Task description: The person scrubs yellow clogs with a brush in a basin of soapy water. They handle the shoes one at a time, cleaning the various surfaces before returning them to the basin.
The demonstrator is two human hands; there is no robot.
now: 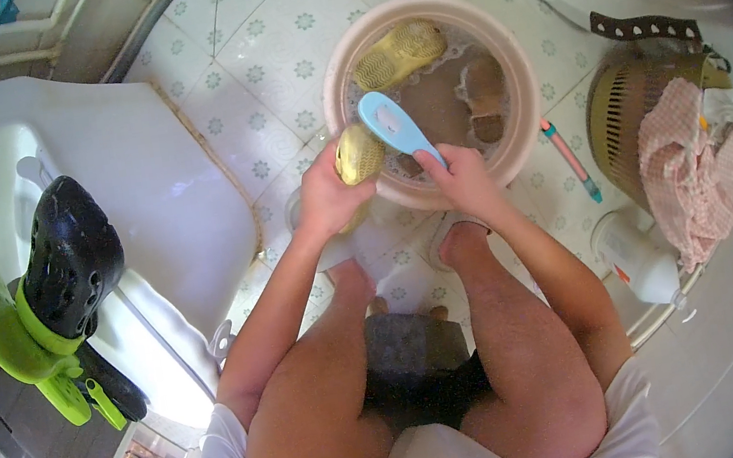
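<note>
My left hand [326,195] is wrapped round a yellow clog [360,153] at the basin's near left edge. In my right hand [462,176] is the handle of a light blue scrub brush [399,126]. The brush head points up and left, close to the clog; its bristles face away from view, so I cannot tell whether they touch it. A pale pink round basin [528,98] holds murky brown water with suds along its edge. Another yellow clog [399,54] lies sole up at its far left. Brown sole-like pieces [484,86] show at its right, partly under water.
Black clogs [74,247] and green clogs [0,323] are stacked on the left. To the right stand an olive basket [613,115] with a pink checked cloth [680,157], and a white bottle [635,257]. A pink-and-teal stick [571,160] lies on the tiled floor [268,65].
</note>
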